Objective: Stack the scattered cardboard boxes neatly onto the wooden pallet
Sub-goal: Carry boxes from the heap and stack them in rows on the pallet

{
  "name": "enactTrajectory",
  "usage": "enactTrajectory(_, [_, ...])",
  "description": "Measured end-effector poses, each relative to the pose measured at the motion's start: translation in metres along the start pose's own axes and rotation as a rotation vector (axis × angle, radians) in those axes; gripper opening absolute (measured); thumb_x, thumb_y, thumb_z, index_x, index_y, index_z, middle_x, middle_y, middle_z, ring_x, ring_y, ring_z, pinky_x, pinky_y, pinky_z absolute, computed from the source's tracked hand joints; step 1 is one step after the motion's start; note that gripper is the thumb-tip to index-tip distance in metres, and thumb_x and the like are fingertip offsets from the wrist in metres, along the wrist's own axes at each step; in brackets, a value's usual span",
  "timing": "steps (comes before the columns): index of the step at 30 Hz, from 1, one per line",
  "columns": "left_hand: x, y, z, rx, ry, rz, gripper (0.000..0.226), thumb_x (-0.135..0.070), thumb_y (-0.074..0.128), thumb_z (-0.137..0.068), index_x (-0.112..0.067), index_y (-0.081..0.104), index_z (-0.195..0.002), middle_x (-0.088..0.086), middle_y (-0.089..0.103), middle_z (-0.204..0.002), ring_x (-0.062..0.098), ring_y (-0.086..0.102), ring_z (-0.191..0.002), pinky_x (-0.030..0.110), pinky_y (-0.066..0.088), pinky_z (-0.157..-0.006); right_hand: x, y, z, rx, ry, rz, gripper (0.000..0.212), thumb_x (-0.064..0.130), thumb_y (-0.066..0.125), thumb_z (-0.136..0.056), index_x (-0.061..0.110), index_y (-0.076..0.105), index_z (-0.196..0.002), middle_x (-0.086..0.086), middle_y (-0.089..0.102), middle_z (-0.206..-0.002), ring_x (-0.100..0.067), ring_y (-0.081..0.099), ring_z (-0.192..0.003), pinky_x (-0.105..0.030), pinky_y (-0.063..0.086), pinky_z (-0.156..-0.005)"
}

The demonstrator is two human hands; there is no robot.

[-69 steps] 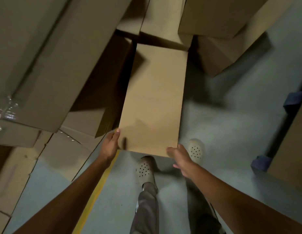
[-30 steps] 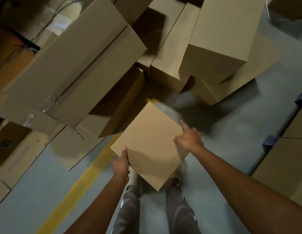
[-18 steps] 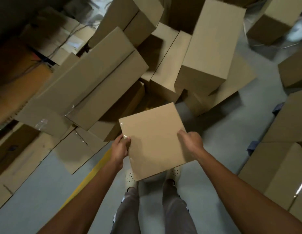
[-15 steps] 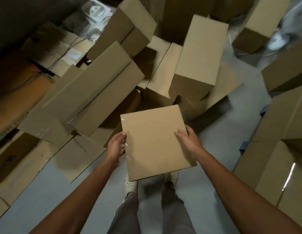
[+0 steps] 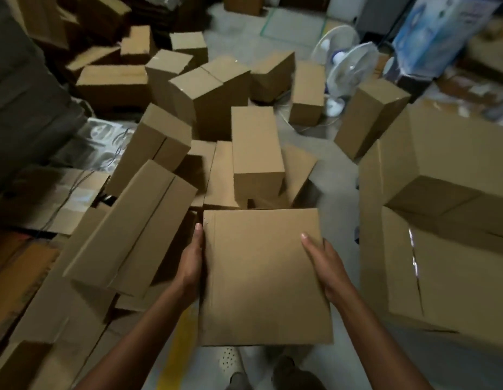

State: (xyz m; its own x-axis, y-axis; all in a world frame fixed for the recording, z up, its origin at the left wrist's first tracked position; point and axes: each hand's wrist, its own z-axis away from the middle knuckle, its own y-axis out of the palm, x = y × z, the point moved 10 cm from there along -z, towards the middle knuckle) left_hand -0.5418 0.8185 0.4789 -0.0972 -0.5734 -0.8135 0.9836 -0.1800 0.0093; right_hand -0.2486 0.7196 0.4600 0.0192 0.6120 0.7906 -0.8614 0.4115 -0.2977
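A pale shoe and a yellow line on the grey floor show at the bottom edge, under the box. The box is held off the floor right in front of the person, its broad plain face up and level. The left hand grips its left side, thumb lying along the top edge, the other fingers hidden behind the cardboard. The right hand grips the right side, thumb on the top face, fingers round the edge and out of sight.

Just left of the box a long box lies tilted on flattened cardboard. To the right a stack of large boxes stands close by, clear tape shining on one. Beyond the held box a pile of boxes lies scattered at all angles, one upright box near its middle. Farther back stands a white fan, and to its right a blue carton, blurred
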Motion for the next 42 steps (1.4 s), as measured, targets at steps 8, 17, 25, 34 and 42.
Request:
enactTrajectory(8, [-0.025, 0.100, 0.030, 0.190, 0.032, -0.172, 0.061, -0.061, 0.028, -0.102, -0.019, 0.073, -0.105, -0.001, 0.078, -0.095, 0.014, 0.072, -0.093, 0.033, 0.049, -0.082, -0.053, -0.099, 0.060, -0.168, 0.150, -0.449, 0.099, 0.089, 0.070, -0.059, 0.014, 0.067, -0.124, -0.009, 0.076, -0.108, -0.031, 0.074, -0.097, -0.054, 0.059, -0.088])
enactTrajectory(17, [-0.006, 0.244, 0.113, 0.422, -0.080, -0.237, 0.074, -0.072, 0.045, -0.092, -0.008, 0.065, -0.122, 0.024, 0.066, -0.122, 0.028, 0.064, -0.093, 0.041, 0.046, -0.078, -0.135, -0.244, 0.168, -0.432, 0.144, -0.685, 0.106, 0.098, 0.057, -0.057, 0.025, 0.062, -0.133, 0.000, 0.066, -0.133, -0.024, 0.065, -0.117, -0.051, 0.052, -0.100])
enactTrajectory(25, [0.060, 0.420, 0.230, 0.661, -0.130, -0.424, 0.069, -0.067, 0.054, -0.090, -0.012, 0.059, -0.131, 0.009, 0.062, -0.099, 0.027, 0.058, -0.089, 0.041, 0.047, -0.082, -0.226, -0.389, 0.306, -0.816, 0.091, -0.654, 0.077, 0.076, 0.045, -0.091, 0.021, 0.051, -0.145, -0.003, 0.052, -0.146, -0.030, 0.048, -0.135, -0.047, 0.041, -0.107])
enactTrajectory(34, [0.116, 0.580, 0.343, 0.891, -0.179, -0.507, 0.039, -0.045, 0.056, -0.092, -0.011, 0.070, -0.081, 0.008, 0.066, -0.071, 0.023, 0.059, -0.067, 0.034, 0.044, -0.071, -0.294, -0.511, 0.396, -1.090, 0.086, -0.677, 0.055, 0.070, 0.044, -0.094, 0.023, 0.054, -0.119, -0.003, 0.056, -0.120, -0.025, 0.053, -0.111, -0.046, 0.045, -0.101])
enactTrajectory(42, [0.128, 0.739, 0.375, 1.071, -0.113, -0.561, 0.031, -0.045, 0.070, -0.080, -0.015, 0.063, -0.080, 0.006, 0.056, -0.073, 0.021, 0.053, -0.066, 0.035, 0.041, -0.069, -0.331, -0.629, 0.381, -1.184, 0.104, -0.736, 0.077, 0.083, 0.046, -0.083, 0.019, 0.062, -0.124, -0.002, 0.064, -0.122, -0.024, 0.059, -0.112, -0.045, 0.047, -0.102])
